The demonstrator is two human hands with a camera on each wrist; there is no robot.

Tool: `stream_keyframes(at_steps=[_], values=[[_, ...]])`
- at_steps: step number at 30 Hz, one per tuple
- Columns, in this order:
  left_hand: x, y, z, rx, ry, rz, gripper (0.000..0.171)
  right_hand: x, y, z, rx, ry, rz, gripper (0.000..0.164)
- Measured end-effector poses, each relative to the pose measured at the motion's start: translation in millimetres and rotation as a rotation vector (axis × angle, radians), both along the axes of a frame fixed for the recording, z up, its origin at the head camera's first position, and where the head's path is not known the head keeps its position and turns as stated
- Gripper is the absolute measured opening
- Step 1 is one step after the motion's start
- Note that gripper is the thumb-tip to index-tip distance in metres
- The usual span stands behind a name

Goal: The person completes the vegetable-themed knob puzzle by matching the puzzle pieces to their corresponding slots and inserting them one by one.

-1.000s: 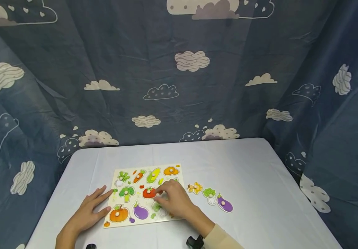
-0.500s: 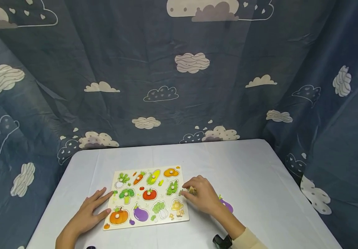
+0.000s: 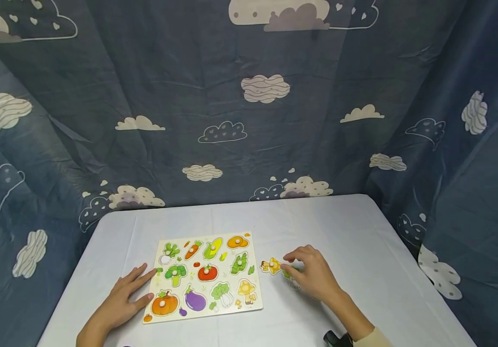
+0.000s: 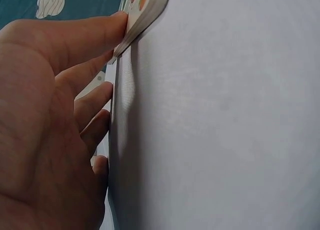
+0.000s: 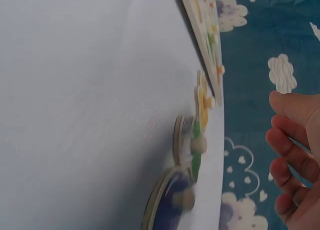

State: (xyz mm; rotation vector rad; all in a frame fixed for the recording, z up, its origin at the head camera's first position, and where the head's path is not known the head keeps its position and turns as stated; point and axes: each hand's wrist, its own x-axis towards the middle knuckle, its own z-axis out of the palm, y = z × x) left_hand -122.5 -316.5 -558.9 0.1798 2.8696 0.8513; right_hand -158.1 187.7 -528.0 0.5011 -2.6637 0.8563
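Observation:
A wooden vegetable puzzle board (image 3: pixel 191 276) with knobbed pieces lies on the white table. Against its left edge rests my left hand (image 3: pixel 121 299), fingers spread; in the left wrist view the thumb touches the board's corner (image 4: pixel 145 20). My right hand (image 3: pixel 316 274) hovers over the loose pieces right of the board, fingers loosely bent and holding nothing. Beside its fingertips lies a yellow mushroom piece (image 3: pixel 273 265); a bok choy piece (image 3: pixel 294 284) is partly covered by the hand. The eggplant piece (image 5: pixel 167 205), hidden in the head view, shows in the right wrist view.
White cloth covers the table (image 3: pixel 340 226). Behind it hangs a dark blue curtain (image 3: pixel 171 72) with cloud prints. A black strap or device (image 3: pixel 337 340) sits at the right wrist, by the cream sleeve (image 3: pixel 372 339).
My right hand has moved right, from over the board, past the mushroom piece, to above the bok choy and eggplant pieces. The left hand stays at the board's edge.

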Motion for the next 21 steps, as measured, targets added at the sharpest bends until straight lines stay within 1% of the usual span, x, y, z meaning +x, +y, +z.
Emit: stream_keyframes(at_steps=[4, 10, 15, 21], values=[[-0.6, -0.6, -2.0, -0.006, -0.003, 0.001, 0.068, 2.7, 10.1, -2.2, 0.016, 0.011, -0.02, 0.02], [-1.0, -1.9, -5.1, 0.0, 0.003, 0.0, 0.068, 9.2, 22.8, -5.8, 0.045, -0.009, -0.075, 0.02], [-0.6, -2.5, -5.2, 0.01, 0.002, -0.003, 0.068, 14.8, 33.4, -9.2, 0.069, -0.009, -0.105, 0.02], [-0.9, -2.8, -4.6, -0.005, -0.001, 0.002, 0.068, 19.5, 43.7, -16.1, 0.086, -0.022, -0.136, 0.02]])
